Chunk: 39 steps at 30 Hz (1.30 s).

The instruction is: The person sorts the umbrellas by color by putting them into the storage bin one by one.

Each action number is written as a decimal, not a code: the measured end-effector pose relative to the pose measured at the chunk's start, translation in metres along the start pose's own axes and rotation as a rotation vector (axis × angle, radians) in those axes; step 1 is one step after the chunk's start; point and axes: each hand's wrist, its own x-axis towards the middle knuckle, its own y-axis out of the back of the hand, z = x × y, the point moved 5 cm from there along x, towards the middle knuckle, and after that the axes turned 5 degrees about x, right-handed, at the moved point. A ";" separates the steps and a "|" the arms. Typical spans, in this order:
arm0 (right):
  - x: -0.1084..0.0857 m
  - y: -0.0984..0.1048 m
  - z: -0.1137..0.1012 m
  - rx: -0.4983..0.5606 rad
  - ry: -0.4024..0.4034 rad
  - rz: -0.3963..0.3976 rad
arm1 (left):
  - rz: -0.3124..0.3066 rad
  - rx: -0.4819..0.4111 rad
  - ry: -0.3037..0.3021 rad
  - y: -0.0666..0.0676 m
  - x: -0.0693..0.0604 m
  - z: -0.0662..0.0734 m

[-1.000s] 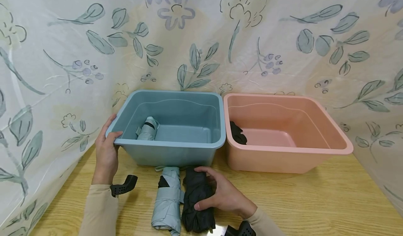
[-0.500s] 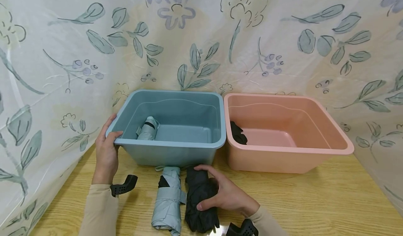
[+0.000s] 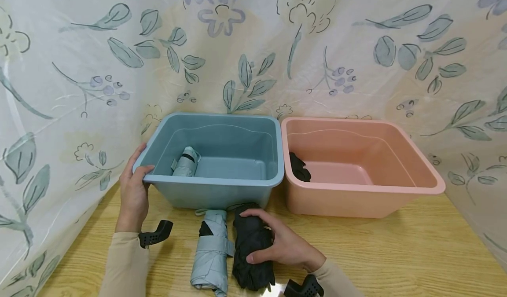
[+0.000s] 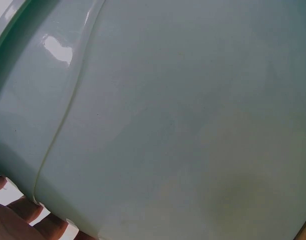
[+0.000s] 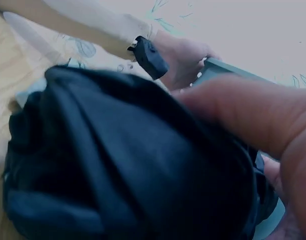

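Note:
My right hand (image 3: 283, 244) grips a black folded umbrella (image 3: 251, 259) on the wooden table, thumb on the near part and fingers over its far end. Its dark, creased cloth fills much of the right wrist view (image 5: 138, 160). Just left of it lies a light blue folded umbrella (image 3: 210, 257) with a strap round it. My left hand (image 3: 134, 191) holds the left front corner of the blue bin (image 3: 219, 191); its fingertips (image 4: 50, 227) show at the edge in the left wrist view. Inside that bin rests another light blue folded umbrella (image 3: 186, 163).
A pink bin (image 3: 356, 200) stands against the blue bin's right side, with a black cloth-like bundle (image 3: 299, 168) partly visible inside. Both bins sit at the back of the wooden table (image 3: 376, 257), before a flower-patterned sheet (image 3: 253, 46).
The black umbrella has shifted slightly to the right, away from the light blue one, with my right hand still on it. My left hand has stayed on the blue bin's corner.

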 end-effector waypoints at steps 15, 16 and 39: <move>-0.008 0.000 -0.010 0.075 0.003 -0.090 | -0.006 -0.005 -0.003 -0.001 0.000 -0.001; -0.009 -0.001 -0.013 0.075 0.009 -0.101 | -0.006 -0.005 -0.003 -0.001 0.000 -0.001; -0.065 0.046 -0.118 0.070 0.136 -0.113 | 0.044 0.015 0.014 -0.006 0.000 0.003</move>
